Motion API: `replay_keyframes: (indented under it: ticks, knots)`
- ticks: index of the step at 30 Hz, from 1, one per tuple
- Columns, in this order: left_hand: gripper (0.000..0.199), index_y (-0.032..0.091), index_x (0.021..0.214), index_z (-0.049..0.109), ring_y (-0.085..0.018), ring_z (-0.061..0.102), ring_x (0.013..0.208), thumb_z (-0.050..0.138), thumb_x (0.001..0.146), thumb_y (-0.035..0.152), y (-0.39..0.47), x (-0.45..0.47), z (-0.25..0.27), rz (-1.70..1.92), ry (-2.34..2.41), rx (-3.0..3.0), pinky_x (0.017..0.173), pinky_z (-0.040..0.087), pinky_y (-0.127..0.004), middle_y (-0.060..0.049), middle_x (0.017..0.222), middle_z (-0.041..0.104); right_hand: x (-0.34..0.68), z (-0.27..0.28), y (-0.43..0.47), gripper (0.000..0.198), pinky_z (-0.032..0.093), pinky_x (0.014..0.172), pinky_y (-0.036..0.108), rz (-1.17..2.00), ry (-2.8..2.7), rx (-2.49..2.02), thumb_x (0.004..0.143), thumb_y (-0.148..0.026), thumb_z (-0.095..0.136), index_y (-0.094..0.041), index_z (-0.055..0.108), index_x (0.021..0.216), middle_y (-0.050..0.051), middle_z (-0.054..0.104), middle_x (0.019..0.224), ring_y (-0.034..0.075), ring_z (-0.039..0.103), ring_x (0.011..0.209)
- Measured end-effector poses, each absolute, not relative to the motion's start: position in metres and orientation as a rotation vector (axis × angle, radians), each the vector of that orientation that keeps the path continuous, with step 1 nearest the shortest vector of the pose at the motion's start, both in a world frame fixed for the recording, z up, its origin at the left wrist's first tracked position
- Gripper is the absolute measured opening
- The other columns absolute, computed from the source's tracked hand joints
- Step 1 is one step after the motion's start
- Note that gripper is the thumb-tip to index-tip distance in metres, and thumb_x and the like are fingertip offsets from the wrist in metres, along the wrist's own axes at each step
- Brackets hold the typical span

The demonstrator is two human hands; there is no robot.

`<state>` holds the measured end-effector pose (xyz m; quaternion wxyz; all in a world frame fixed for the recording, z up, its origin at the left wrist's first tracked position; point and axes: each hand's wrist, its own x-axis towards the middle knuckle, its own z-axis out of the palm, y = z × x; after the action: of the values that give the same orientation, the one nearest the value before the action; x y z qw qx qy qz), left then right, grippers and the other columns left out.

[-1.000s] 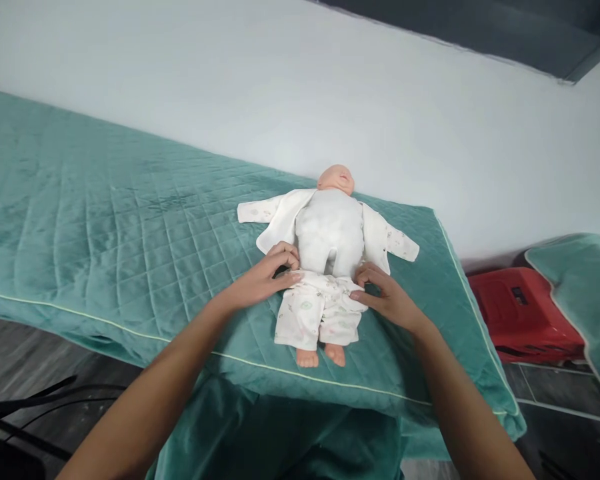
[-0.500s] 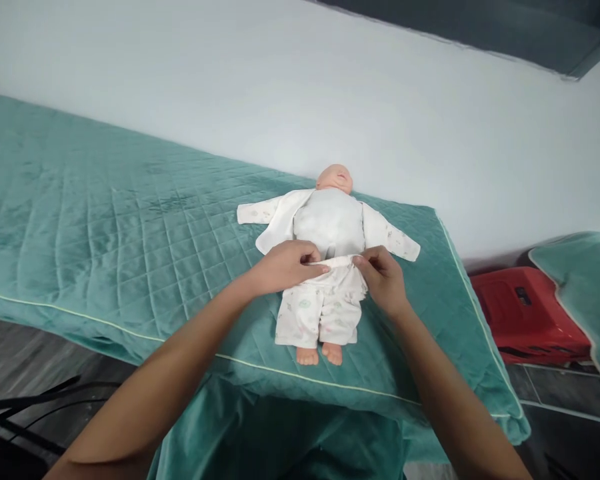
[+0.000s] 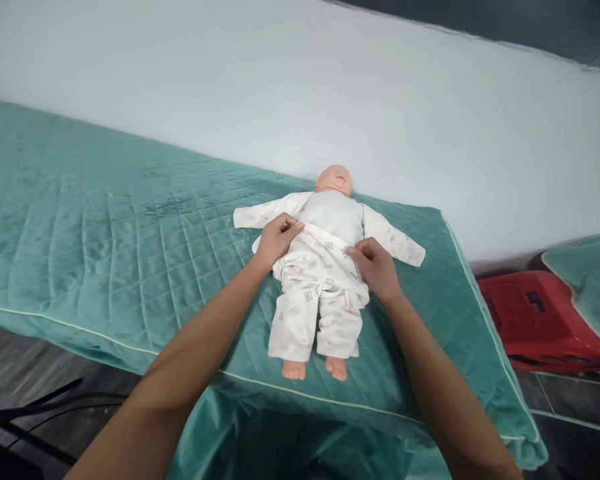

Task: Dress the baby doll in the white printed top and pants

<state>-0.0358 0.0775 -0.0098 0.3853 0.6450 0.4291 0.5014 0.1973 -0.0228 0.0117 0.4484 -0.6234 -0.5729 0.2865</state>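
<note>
A baby doll (image 3: 334,180) lies on its back on a green quilted bed cover (image 3: 190,253), head toward the wall and bare feet toward me. White printed baby trousers (image 3: 320,267) cover its legs and lower belly. My left hand (image 3: 277,240) pinches the waistband at the doll's side on my left. With thumb and fingers, my right hand (image 3: 374,265) grips the same waistband on the other side, a little lower. A white printed jacket (image 3: 395,240) has its sleeves spread out on both arms. The front of the doll's pale torso (image 3: 333,215) is uncovered.
Behind the bed rises a white wall (image 3: 230,80). To the right stands a red plastic object (image 3: 535,320), partly under another green cover (image 3: 587,280). Black metal bars (image 3: 40,407) show at the lower left, over a dark floor (image 3: 10,353).
Both hands have moved the waistband up from the hips over the lower belly, my left hand farther. The trousers are stretched longer, and the doll's feet lie slightly farther apart.
</note>
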Motion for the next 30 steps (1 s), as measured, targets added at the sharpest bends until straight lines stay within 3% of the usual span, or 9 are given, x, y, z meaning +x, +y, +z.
replay_keyframes:
  ticks: [7,14,18,25,30]
  knots:
    - [0.031,0.018,0.079,0.058,-0.011,0.048,0.070,0.067,0.082,0.048,0.074,-0.048,-0.011,1.103,0.984,1.572,0.067,0.037,-0.024,0.003,0.074,0.054,0.222,0.013,-0.030,0.034,0.028,0.054,0.024,1.160,-1.491,-1.376,0.083,-0.051,0.070,-0.022,0.055,0.086,-0.004,0.046,0.072,0.010,0.037,0.063]
    - [0.033,0.017,0.080,0.057,-0.010,0.046,0.067,0.069,0.081,0.048,0.071,-0.056,-0.008,0.991,0.917,1.453,0.063,0.035,-0.022,0.003,0.073,0.052,0.233,0.017,-0.037,0.033,0.033,0.056,0.023,1.380,-1.590,-1.344,0.083,-0.050,0.071,-0.020,0.056,0.087,-0.003,0.048,0.076,0.011,0.041,0.066]
    - [0.034,0.017,0.077,0.057,-0.009,0.044,0.065,0.072,0.077,0.047,0.065,-0.056,-0.004,1.037,0.899,1.397,0.061,0.034,-0.022,0.003,0.072,0.052,0.230,0.016,-0.037,0.032,0.035,0.057,0.025,1.256,-1.543,-1.306,0.082,-0.050,0.071,-0.021,0.057,0.084,-0.002,0.049,0.074,0.012,0.043,0.067]
    - [0.032,0.017,0.075,0.058,-0.008,0.044,0.062,0.076,0.073,0.043,0.059,-0.056,-0.001,1.051,0.813,1.293,0.059,0.033,-0.022,0.003,0.070,0.052,0.209,0.018,-0.030,0.022,0.033,0.058,0.026,0.717,-1.288,-1.249,0.083,-0.041,0.070,-0.023,0.058,0.082,-0.004,0.046,0.069,0.012,0.039,0.062]
    - [0.030,0.017,0.076,0.059,-0.007,0.041,0.057,0.076,0.074,0.041,0.065,-0.064,-0.003,0.993,0.838,1.221,0.055,0.031,-0.022,0.004,0.066,0.050,0.200,0.011,-0.025,0.021,0.031,0.059,0.026,0.621,-1.409,-1.351,0.086,-0.042,0.068,-0.022,0.062,0.085,-0.005,0.043,0.066,0.011,0.037,0.062]
